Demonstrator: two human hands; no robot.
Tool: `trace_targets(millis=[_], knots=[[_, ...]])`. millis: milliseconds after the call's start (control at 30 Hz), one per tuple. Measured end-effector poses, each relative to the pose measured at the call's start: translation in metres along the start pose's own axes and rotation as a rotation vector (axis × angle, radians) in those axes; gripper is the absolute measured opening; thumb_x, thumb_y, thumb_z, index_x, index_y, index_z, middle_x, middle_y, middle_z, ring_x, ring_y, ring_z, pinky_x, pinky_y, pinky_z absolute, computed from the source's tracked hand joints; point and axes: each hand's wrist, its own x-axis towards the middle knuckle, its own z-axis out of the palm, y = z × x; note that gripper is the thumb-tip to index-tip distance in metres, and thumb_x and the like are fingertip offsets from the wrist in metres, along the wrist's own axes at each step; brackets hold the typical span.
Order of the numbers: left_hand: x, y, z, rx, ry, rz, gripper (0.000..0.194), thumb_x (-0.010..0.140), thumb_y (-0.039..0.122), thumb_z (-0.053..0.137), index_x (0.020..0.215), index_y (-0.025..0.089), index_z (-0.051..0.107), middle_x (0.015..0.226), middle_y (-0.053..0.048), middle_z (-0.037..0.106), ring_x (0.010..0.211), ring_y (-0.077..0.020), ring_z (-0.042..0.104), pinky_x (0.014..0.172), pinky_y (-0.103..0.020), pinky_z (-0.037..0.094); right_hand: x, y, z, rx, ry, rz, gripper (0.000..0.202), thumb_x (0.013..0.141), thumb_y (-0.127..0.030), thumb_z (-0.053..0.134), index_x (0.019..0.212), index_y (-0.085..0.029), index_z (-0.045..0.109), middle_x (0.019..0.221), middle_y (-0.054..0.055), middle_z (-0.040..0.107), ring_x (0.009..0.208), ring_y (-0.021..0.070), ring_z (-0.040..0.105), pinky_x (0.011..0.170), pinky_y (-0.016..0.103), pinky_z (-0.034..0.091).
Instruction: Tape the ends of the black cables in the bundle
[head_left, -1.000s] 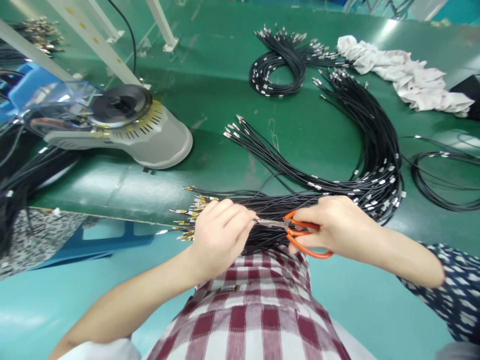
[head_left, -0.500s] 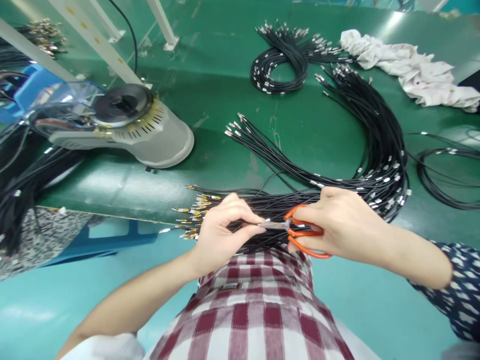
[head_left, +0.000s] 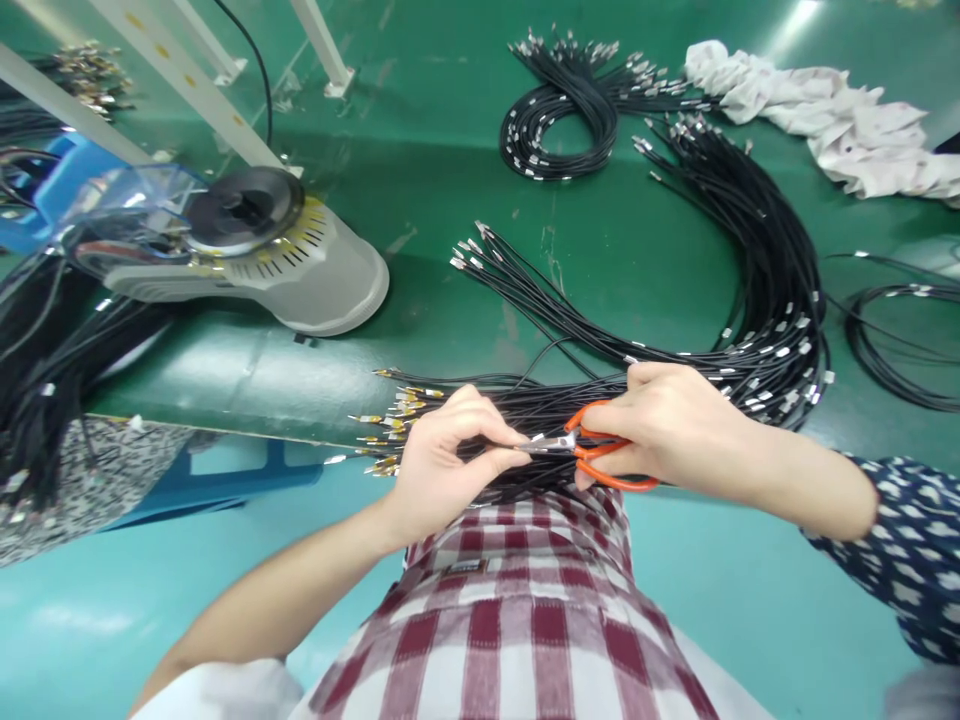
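Green bench top (head_left: 450, 130) fills the view, w/ teal floor below its front edge and a grey tape dispenser (head_left: 247, 250) at left. Black wire bundles lie all over it: a big curved bundle (head_left: 757, 250) sweeping round to the right, a smaller coil (head_left: 559, 130) farther back, a white rag (head_left: 825, 110) beyond that.

Work sits at the front edge, just above the person's checked shirt. Left hand (head_left: 442, 465) is clenched in a pinch, thumb and forefinger closed on one wire pulled out of the wire bunch (head_left: 540, 400) that lies across the edge, brass terminals (head_left: 390, 420) fanned out to the left. Right hand (head_left: 675, 425) grips the orange scissors (head_left: 592, 450), fingers through the loops; blade tips meet the left fingertips right at the pinch. Can't tell if the blades are parted or closed, too small.

To do this well, I'd judge: keep the single wire taut and clear of the rest of the bunch so only it goes between the blades; keep the tips, not the throat, on the wire; left fingertips are v. close to the edge, so pinch a bit back from the cut. Small squeeze only.

Pose: both forearms come in low from either side, wrists near level, hands almost touching at mid-body. Left wrist bent slightly inward, knuckles up; right hand rolled palm-down over the handles, elbow out to the right.
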Motion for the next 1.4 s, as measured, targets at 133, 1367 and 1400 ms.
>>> trace_targets(millis=[133,1367,1400], knots=[[0.003,0.002,-0.003,-0.001,-0.015,-0.028,0.005,0.078,0.022,0.077,0.074,0.021,0.073,0.067,-0.004,0.069,0.067,-0.0173,0.056,0.066,-0.035,0.045,0.003,-0.002,-0.003,0.053,0.035,0.027,0.042,0.091,-0.049,0.058,0.060,-0.021,0.056,0.045,-0.004,0.055,0.044,0.0109,0.027,0.058,0.029,0.025],[0.066,-0.052,-0.041,-0.219,0.165,-0.423,0.023,0.096,0.037,0.048,0.087,0.022,0.062,0.085,-0.004,0.058,0.085,-0.0204,0.054,0.081,-0.034,0.041,0.086,0.163,0.008,-0.327,-0.114,0.510,0.020,0.094,-0.026,0.056,0.105,-0.015,0.069,0.095,0.012,0.076,0.080,0.0248,0.072,0.065,0.031,0.047],[0.063,-0.049,-0.044,-0.079,0.135,-0.368,0.022,0.097,0.036,0.047,0.089,0.023,0.062,0.090,-0.005,0.060,0.091,-0.0215,0.054,0.085,-0.034,0.041,0.083,0.166,0.008,-0.320,-0.097,0.497,0.021,0.094,-0.026,0.057,0.107,-0.014,0.068,0.096,0.012,0.076,0.082,0.0253,0.072,0.066,0.032,0.048]])
